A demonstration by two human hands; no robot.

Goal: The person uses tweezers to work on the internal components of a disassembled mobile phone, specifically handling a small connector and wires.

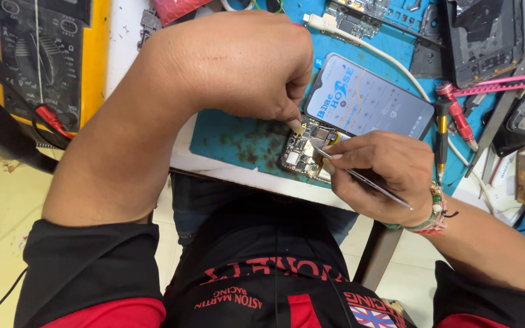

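1. The circuit board [307, 150] lies on the blue mat [238, 143] at the near edge of the table, right in front of the person and between both hands.
2. The left hand [238, 67] comes in from above and to the left, curled nearly closed, with a fingertip pressing on the board's upper edge to pin it down. It grips nothing that shows.
3. The right hand [384, 173] sits just to the right of the board, fingers pinched shut on thin metal tweezers [360, 176].
4. The tweezers run on a slant from lower right to upper left, and their tip rests on the middle of the board.
5. The board's long side runs roughly up and down, tilted slightly, so the tweezers cross it at an angle.
6. Both hands touch the board; the right hand does so only through the tool.
7. A lit phone [369, 97] lies just beyond the board, touching or nearly touching its top right corner. A red-handled screwdriver [457, 115] lies further right, and a yellow meter [50, 54] is well off to the left.
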